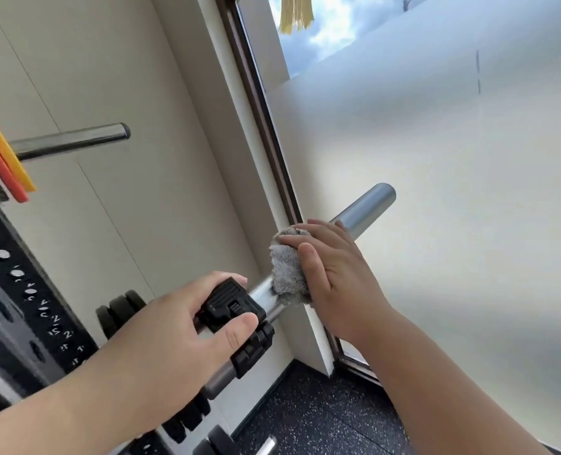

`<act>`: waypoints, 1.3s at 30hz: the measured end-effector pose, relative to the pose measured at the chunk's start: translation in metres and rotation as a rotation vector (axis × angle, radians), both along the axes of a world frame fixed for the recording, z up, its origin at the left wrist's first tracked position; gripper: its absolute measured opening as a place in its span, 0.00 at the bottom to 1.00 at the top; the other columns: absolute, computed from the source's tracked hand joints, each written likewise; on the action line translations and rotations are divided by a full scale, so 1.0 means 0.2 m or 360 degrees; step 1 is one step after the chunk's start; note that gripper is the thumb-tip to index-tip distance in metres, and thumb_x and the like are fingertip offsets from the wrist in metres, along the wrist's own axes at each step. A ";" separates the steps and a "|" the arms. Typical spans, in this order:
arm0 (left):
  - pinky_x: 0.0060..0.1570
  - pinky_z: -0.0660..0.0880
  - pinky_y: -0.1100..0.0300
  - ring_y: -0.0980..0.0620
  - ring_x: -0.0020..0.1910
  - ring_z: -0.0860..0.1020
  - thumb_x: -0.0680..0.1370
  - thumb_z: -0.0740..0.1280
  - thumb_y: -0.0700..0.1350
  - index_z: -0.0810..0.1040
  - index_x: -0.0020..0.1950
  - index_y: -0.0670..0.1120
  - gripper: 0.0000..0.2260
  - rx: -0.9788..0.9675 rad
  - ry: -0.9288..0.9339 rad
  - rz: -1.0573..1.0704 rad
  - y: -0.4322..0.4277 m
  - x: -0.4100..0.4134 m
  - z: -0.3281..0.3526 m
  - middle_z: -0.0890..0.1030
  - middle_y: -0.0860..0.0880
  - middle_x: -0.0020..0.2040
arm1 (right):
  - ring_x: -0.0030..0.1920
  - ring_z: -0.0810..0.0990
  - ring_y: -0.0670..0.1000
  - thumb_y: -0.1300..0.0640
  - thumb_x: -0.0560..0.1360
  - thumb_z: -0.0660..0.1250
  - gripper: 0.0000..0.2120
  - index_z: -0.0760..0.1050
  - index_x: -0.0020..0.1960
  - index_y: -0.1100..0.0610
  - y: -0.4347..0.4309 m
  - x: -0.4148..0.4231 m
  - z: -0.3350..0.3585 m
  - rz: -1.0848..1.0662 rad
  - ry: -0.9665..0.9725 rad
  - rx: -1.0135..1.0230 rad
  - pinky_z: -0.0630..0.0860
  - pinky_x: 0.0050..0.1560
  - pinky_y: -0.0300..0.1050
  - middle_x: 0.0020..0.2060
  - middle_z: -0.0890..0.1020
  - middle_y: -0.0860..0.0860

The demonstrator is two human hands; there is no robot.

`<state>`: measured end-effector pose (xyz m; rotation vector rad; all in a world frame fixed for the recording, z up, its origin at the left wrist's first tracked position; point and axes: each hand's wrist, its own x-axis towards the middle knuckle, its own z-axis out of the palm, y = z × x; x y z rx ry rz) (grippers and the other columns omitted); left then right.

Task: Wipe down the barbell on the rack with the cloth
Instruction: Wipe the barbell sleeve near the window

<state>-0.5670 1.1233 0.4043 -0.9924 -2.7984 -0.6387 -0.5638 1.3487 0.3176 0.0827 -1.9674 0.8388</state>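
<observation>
Now R hand (335,277) fingers clench cloth (287,274) round barbell (367,205); L hand (161,333) fingers grip collar (236,310).

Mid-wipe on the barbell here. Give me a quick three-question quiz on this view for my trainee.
1. True or false: the right hand holds the cloth on the bar.
2. What does the left hand grip? A: collar. B: bottle. C: brush.
3. What colour is the cloth?
Key: 1 true; 2 A; 3 grey.
</observation>
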 end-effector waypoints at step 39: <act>0.50 0.79 0.55 0.59 0.43 0.82 0.67 0.50 0.80 0.71 0.55 0.69 0.26 -0.0515 -0.0098 0.0110 0.13 -0.01 0.11 0.84 0.61 0.45 | 0.59 0.78 0.49 0.51 0.81 0.61 0.12 0.83 0.48 0.49 0.21 -0.17 -0.02 -0.0199 0.0233 0.0145 0.69 0.66 0.58 0.52 0.83 0.41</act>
